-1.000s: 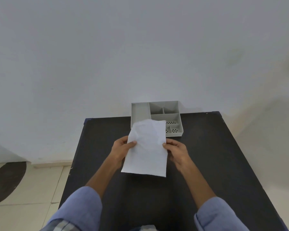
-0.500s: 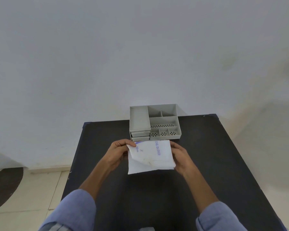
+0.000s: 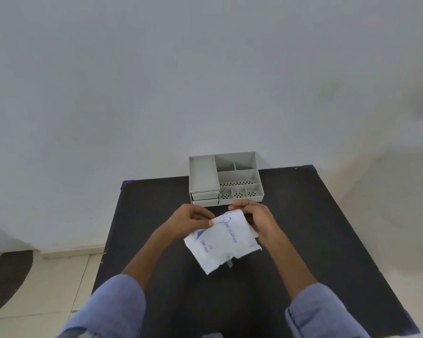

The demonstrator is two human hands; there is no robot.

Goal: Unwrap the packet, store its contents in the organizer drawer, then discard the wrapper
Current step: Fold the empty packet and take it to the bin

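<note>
The packet [image 3: 222, 242], white with blue print, is held tilted above the middle of the black table [image 3: 327, 240], its printed face up and its lower edge ragged. The left hand [image 3: 190, 222] pinches its upper left corner between thumb and fingers; the right hand [image 3: 257, 217] grips its upper right edge. The two hands are close together, both clamped on it. Just beyond them, at the table's far edge, stands the grey organizer [image 3: 226, 178], its two small drawers [image 3: 205, 198] closed at front left.

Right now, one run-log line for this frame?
phase: unwrapping | left hand + right hand: gripping packet above table | organizer: drawers shut
</note>
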